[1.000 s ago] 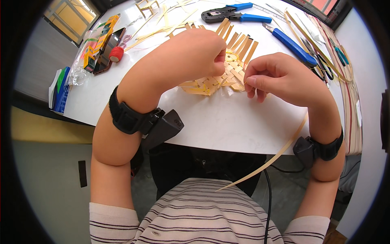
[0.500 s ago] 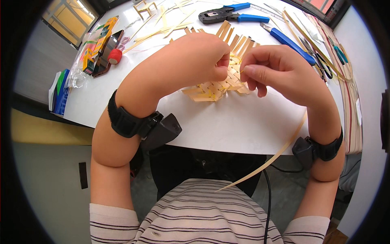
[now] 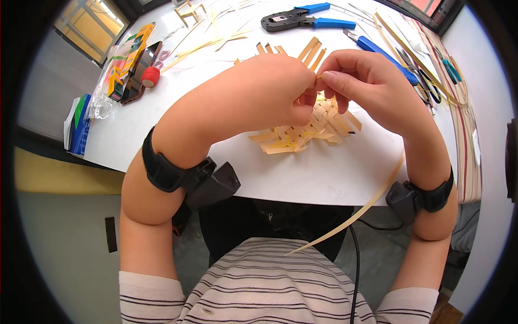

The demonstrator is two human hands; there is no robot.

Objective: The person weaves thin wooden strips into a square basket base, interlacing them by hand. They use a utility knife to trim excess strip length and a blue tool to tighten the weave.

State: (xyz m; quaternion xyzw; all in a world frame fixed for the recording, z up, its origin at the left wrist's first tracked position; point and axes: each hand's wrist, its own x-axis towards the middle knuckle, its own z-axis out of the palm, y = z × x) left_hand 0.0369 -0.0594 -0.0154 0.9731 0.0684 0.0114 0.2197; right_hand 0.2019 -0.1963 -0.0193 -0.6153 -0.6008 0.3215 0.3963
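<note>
A woven piece of flat bamboo strips point(image 3: 313, 127) lies on the white table in front of me, its loose strip ends fanning outward. Thin yellow strands run through parts of the weave. My left hand point(image 3: 278, 89) is closed over its left and middle part, the back of the hand hiding what the curled fingers grip. Thumb and forefinger of my right hand point(image 3: 361, 83) are pinched on a thin yellow strand point(image 3: 319, 77), close to the left hand's knuckles. Below my right wrist, a long pale strip point(image 3: 372, 202) curves down past the table edge toward my shirt.
Blue-handled crimping pliers point(image 3: 302, 19) lie at the back. A blue utility knife point(image 3: 386, 58), scissors point(image 3: 426, 83) and a long bent strip point(image 3: 415, 54) are at the right. On the left are a red thread spool point(image 3: 150, 76), a phone point(image 3: 135, 81) and boxes. Loose strips point(image 3: 210, 46) lie beyond.
The woven piece has shifted toward me and slightly right, its right side showing more. Both hands have come closer together, the right one moving a little up and left.
</note>
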